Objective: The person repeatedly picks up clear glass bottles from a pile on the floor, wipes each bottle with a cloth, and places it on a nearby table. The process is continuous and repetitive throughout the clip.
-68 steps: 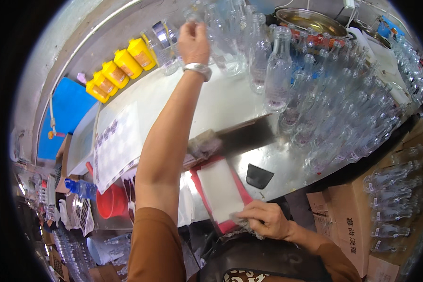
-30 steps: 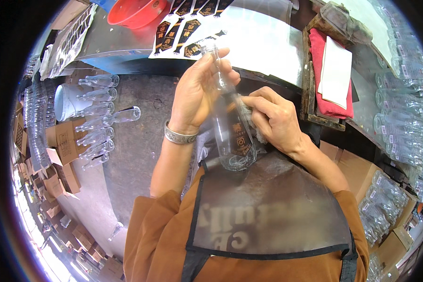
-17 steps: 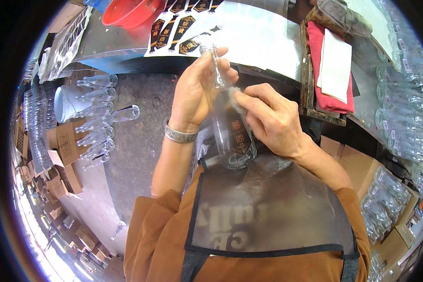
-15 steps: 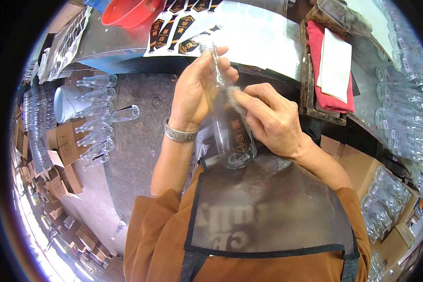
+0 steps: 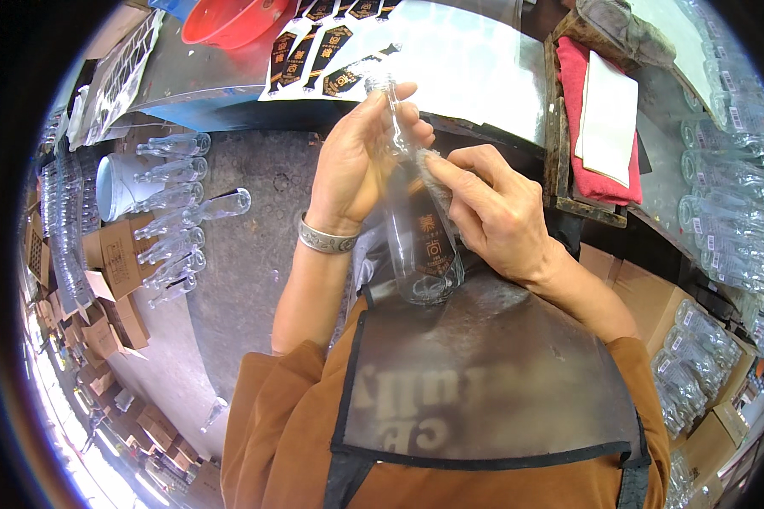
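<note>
A clear glass bottle point(image 5: 403, 212) leans at a tilt, neck up, its base against my apron point(image 5: 484, 373). My left hand point(image 5: 361, 153) is closed round the neck and shoulder. A black label with orange lettering point(image 5: 434, 246) shows on the bottle's side. My right hand point(image 5: 501, 208) pinches a greyish cloth point(image 5: 433, 180) and presses it against the glass below the shoulder. The palm side of the right hand is hidden.
Ahead, a sheet of black labels point(image 5: 324, 55) lies on the metal table near a red basin point(image 5: 229, 24). A wooden tray point(image 5: 560, 161) holds a red cloth point(image 5: 572, 85) with white paper. Bottles stand at left point(image 5: 171, 174) and right point(image 5: 721, 204).
My right hand has shifted very slightly right with the cloth on the bottle. The bottle has turned a little, so more of its label faces up. My left grip stays.
</note>
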`<state>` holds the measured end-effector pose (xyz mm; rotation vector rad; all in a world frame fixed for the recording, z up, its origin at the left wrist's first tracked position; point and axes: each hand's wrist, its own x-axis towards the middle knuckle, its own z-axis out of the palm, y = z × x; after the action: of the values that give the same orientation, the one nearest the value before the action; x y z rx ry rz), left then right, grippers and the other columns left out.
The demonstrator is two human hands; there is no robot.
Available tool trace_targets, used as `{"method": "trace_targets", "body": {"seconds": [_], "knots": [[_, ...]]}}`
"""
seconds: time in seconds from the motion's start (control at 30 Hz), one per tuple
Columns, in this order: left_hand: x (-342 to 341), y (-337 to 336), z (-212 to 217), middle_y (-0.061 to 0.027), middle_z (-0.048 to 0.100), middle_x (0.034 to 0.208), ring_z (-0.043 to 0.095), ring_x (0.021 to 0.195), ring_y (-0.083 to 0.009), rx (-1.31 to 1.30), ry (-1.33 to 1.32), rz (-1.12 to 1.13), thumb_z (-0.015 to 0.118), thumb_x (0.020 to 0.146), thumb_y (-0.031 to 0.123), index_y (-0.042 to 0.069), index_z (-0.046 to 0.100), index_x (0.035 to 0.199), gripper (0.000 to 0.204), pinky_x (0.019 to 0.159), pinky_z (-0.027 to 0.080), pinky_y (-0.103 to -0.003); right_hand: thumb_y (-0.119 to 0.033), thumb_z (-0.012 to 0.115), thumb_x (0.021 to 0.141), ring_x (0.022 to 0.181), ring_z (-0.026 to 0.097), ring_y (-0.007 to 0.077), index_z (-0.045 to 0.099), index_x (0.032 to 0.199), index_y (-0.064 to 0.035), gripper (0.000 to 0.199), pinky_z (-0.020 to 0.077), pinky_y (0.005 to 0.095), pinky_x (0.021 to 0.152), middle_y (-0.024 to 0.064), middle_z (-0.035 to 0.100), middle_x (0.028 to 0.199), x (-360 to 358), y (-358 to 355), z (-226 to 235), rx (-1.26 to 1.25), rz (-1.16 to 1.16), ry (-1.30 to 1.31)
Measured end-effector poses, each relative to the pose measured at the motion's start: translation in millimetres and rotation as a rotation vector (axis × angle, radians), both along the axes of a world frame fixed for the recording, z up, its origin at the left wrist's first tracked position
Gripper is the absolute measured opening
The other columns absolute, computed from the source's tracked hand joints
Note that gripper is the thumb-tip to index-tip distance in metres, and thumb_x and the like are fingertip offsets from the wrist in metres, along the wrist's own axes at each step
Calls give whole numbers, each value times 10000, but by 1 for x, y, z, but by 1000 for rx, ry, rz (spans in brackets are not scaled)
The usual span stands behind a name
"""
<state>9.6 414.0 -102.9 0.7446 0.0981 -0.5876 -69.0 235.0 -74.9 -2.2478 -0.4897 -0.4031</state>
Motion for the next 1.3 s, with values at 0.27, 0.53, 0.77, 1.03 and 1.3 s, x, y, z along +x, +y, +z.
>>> {"method": "trace_targets", "body": {"seconds": [0.27, 0.53, 0.77, 1.03, 1.3], "knots": [[2, 1, -2, -75, 618, 1005, 620, 946, -202, 32, 1, 1, 408, 1063, 278, -84, 446, 1381, 483, 923, 519, -374, 12, 700, 698, 740, 652, 218, 691, 1148, -108, 466, 542, 314, 567, 66, 621, 929, 5, 2, 1, -59, 23, -101], [14, 38, -9, -75, 639, 1014, 626, 947, -209, -46, -28, 132, 459, 1047, 286, -87, 463, 1367, 492, 940, 510, -402, 62, 648, 746, 776, 672, 271, 691, 1174, -100, 460, 574, 353, 658, 122, 645, 979, 13, -7, -1, 0, -15, 20], [43, 165, -38, -120, 695, 1023, 683, 976, -229, 615, -339, 733, 574, 1015, 174, -54, 566, 1217, 305, 905, 520, -335, 91, 598, 814, 774, 632, 254, 713, 1102, -26, 332, 518, 319, 689, 146, 633, 932, 12, -20, 2, 40, -76, 79], [60, 279, -159, -130, 686, 1086, 655, 986, -170, 1459, -360, 885, 674, 948, 227, -63, 595, 1176, 378, 878, 511, -301, 105, 578, 836, 764, 623, 239, 710, 1090, -8, 307, 497, 299, 670, 149, 637, 921, 17, -12, 0, 31, -58, 174], [56, 292, -170, -148, 694, 1087, 660, 1015, -199, 1539, -273, 973, 690, 915, 155, -59, 610, 1152, 330, 908, 514, -328, 108, 578, 828, 778, 641, 253, 711, 1067, -8, 298, 514, 312, 687, 150, 641, 923, 20, -11, -7, 62, -46, 211]]}}
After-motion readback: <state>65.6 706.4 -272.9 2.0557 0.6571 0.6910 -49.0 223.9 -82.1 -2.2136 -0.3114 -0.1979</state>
